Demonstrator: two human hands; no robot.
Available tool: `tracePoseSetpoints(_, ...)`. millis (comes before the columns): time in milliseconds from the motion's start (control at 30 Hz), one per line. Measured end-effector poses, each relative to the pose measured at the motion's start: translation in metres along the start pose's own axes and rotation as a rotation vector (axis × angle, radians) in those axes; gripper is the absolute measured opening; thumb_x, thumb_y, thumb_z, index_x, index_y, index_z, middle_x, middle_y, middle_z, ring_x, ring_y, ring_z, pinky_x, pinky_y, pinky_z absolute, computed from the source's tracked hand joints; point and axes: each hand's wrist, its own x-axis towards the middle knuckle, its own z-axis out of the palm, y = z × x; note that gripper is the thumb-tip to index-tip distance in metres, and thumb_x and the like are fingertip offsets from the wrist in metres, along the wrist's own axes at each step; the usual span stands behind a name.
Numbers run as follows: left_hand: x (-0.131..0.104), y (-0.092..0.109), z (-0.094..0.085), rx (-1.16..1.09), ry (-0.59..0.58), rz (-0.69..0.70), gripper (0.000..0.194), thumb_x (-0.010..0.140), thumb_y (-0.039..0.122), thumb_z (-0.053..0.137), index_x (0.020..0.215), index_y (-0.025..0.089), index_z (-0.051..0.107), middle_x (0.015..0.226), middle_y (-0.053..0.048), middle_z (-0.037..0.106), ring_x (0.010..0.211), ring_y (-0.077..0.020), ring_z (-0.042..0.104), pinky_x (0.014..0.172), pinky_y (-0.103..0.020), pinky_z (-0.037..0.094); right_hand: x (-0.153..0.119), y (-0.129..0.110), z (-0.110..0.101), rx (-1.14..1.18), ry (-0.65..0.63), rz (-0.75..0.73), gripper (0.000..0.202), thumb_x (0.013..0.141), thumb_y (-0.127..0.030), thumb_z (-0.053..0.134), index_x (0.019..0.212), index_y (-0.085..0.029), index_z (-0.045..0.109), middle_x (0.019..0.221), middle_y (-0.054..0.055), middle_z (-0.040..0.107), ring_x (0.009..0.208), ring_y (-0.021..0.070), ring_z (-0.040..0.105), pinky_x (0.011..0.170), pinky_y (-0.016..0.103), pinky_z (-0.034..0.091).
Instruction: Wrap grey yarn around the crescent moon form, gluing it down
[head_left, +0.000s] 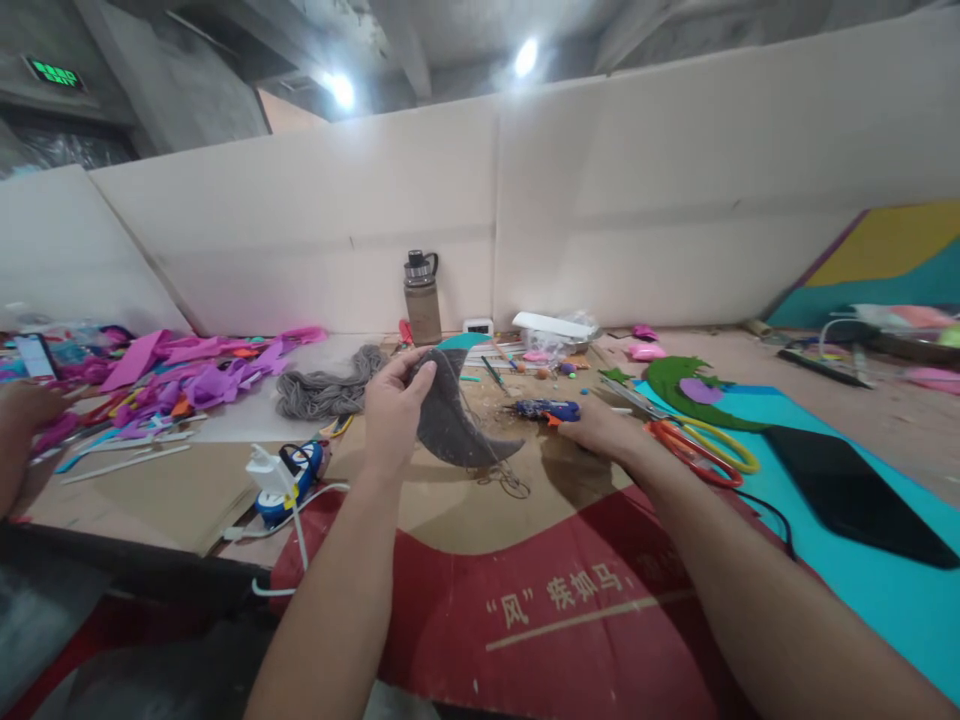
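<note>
My left hand pinches the top of a grey, curved, felt-like piece between thumb and fingers. The piece tapers to a point at its lower right, and loose strands of grey yarn trail from it onto the cardboard. My right hand is closed around a blue hot glue gun with an orange trigger, its nozzle facing left toward the grey piece. Part of the glue gun's handle is hidden by my fingers. Behind my left hand lies a skein of grey yarn.
Red-and-tan cardboard covers the near table. Scissors, green felt and a black tablet lie right. A power strip, pink and purple scraps and another person's hand are left. A bottle stands behind.
</note>
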Motion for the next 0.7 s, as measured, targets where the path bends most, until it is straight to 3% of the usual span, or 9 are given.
tracePoseSetpoints(100,0.000,-0.001,-0.001,-0.009,0.009,0.009,0.025,0.076,0.029,0.073,0.099,0.020,0.077,0.095,-0.005,0.077,0.084,-0.0168,0.068,0.080,-0.029,0.053,0.004,0.003,-0.010,0.088,0.018,0.094,0.011,0.076,-0.026,0.060,0.075,-0.015,0.064,0.054,0.002,0.059,0.048,0.0162,0.056,0.046,0.026,0.040)
tracePoseSetpoints(200,0.000,-0.002,-0.002,0.007,0.021,0.009,0.025,0.076,0.030,0.073,0.099,0.020,0.077,0.095,-0.005,0.076,0.083,-0.0168,0.068,0.080,-0.029,0.052,-0.001,-0.007,-0.022,0.321,0.163,0.083,0.023,0.078,-0.025,0.058,0.099,-0.016,0.059,0.075,0.002,0.063,0.057,0.0151,0.060,0.051,0.027,0.048)
tracePoseSetpoints(300,0.000,-0.002,-0.001,0.038,0.036,0.020,0.026,0.076,0.030,0.073,0.099,0.019,0.077,0.096,-0.006,0.077,0.083,-0.0170,0.068,0.079,-0.029,0.052,-0.017,-0.028,-0.030,0.791,0.299,-0.113,0.028,0.076,-0.026,0.063,0.102,-0.021,0.054,0.088,0.000,0.061,0.059,0.0123,0.059,0.056,0.028,0.052)
tracePoseSetpoints(433,0.001,-0.002,-0.002,0.070,0.079,0.021,0.027,0.075,0.031,0.073,0.099,0.018,0.076,0.095,-0.006,0.077,0.084,-0.0181,0.069,0.080,-0.030,0.053,-0.044,-0.053,-0.038,1.103,0.266,-0.318,0.033,0.075,-0.030,0.072,0.100,-0.023,0.051,0.077,-0.004,0.058,0.056,0.0106,0.055,0.054,0.026,0.046)
tracePoseSetpoints(533,0.001,-0.004,-0.002,0.077,0.103,0.021,0.028,0.075,0.032,0.073,0.100,0.019,0.076,0.095,-0.007,0.077,0.085,-0.0190,0.069,0.081,-0.032,0.054,-0.057,-0.062,-0.039,1.163,0.231,-0.368,0.033,0.076,-0.029,0.072,0.100,-0.023,0.051,0.077,-0.004,0.060,0.057,0.0107,0.053,0.053,0.025,0.044)
tracePoseSetpoints(700,0.001,-0.005,0.000,0.081,0.106,0.048,0.027,0.075,0.031,0.074,0.099,0.020,0.077,0.097,-0.006,0.077,0.088,-0.0185,0.069,0.085,-0.032,0.052,-0.067,-0.069,-0.033,1.004,0.179,-0.429,0.022,0.085,-0.032,0.066,0.102,-0.020,0.059,0.077,-0.001,0.061,0.061,0.0127,0.053,0.058,0.028,0.045)
